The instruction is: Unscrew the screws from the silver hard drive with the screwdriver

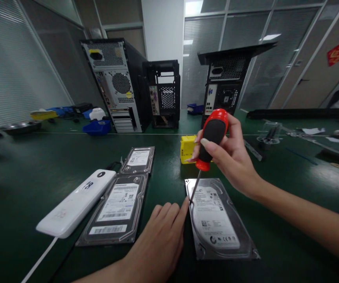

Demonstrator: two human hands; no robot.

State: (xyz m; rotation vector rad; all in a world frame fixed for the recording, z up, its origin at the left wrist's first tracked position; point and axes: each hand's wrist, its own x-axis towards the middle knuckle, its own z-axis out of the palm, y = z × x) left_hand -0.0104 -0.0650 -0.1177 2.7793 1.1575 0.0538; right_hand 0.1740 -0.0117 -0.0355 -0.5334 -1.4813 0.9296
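Counter (24,196): green, computer towers (119,84) at back.
Hard drive (219,220): flat, long axis running away from viewer.
Right hand (231,157): grip closed on screwdriver (212,137); tip down-left at drive's far-left corner, screw indistinct.
Left hand (157,239): fingers flat, touching drive's left edge.

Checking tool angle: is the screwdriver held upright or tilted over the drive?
Tilted. The screwdriver slants in the right hand, handle up and right, tip down-left at the hard drive edge beside the left hand.
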